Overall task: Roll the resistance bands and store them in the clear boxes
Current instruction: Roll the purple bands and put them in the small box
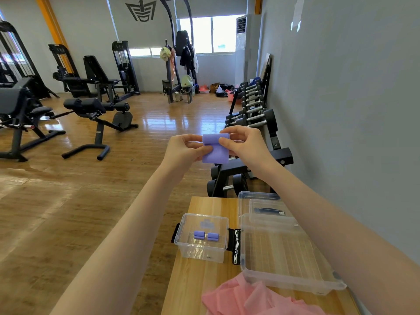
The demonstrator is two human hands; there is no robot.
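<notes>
I hold a purple resistance band (215,153) up in the air, well above the wooden table (200,283). Its top is partly rolled and a flat tail hangs down. My left hand (184,147) pinches the roll's left end, and my right hand (244,142) pinches its right end. Below, a small clear box (221,226) stands on the table with two rolled purple bands (206,236) inside. A heap of pink bands (254,298) lies at the table's near edge.
A larger shallow clear box (288,258) sits right of the small one, with another clear box (261,202) holding a dark band behind it. A black band (236,246) lies between the boxes. A dumbbell rack (252,123) lines the right wall; gym machines stand on the left.
</notes>
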